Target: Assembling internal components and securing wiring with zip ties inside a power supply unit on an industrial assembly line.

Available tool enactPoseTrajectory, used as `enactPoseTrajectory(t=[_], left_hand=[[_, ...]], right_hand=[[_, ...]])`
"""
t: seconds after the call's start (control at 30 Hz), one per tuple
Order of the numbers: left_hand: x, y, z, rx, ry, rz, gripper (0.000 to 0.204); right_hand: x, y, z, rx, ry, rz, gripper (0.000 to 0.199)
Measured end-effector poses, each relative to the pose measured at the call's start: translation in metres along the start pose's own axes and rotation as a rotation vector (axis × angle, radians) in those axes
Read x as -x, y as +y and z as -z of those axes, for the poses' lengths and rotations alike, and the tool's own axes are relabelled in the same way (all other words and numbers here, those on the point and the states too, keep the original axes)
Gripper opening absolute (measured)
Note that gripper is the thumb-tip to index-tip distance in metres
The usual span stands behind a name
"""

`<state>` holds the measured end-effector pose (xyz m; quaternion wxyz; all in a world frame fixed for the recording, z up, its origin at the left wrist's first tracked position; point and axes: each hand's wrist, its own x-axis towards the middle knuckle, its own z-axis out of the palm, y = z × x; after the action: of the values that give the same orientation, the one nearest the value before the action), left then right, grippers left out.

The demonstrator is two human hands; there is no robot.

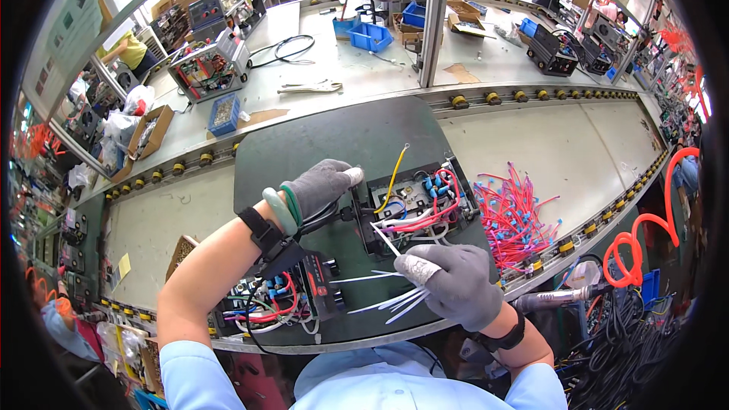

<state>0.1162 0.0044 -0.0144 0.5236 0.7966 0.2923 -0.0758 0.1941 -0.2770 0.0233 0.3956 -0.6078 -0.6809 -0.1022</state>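
My left hand (323, 184), in a grey glove, rests on the left edge of a small black open electrical box (416, 203) filled with red, blue, white and yellow wires. My right hand (454, 282), also gloved, grips a bundle of white cable ties (387, 300) just below the box, and one tie points up into the wiring. The box lies on a dark green pallet (349, 144). A second wired unit (285, 300) sits at the pallet's near left, under my left forearm.
A pile of red and blue terminal wires (512, 216) lies right of the box on the conveyor. A coiled orange air hose (645, 235) hangs at right. Across the line stand blue bins (370, 36), cardboard boxes, pliers (310, 87) and open machines. Other people work in the background.
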Motion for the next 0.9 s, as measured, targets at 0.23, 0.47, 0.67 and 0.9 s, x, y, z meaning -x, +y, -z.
enactPoseTrajectory(t=[0.23,0.47,0.67,0.9], left_hand=[[-0.007,-0.009,-0.007,0.144,-0.239,0.124,0.058],[-0.004,-0.011,-0.009,0.175,-0.221,0.136,0.057],[-0.006,-0.008,-0.011,0.153,-0.203,0.124,0.070],[0.015,0.019,-0.014,0.042,-0.112,0.018,0.050]], right_hand=[[-0.001,0.020,-0.046,0.140,0.000,0.085,0.015],[-0.003,0.013,-0.044,0.163,-0.138,0.093,0.013],[-0.003,0.002,-0.039,0.240,-0.120,0.114,0.020],[0.003,0.006,-0.045,0.253,-0.164,0.088,0.019]])
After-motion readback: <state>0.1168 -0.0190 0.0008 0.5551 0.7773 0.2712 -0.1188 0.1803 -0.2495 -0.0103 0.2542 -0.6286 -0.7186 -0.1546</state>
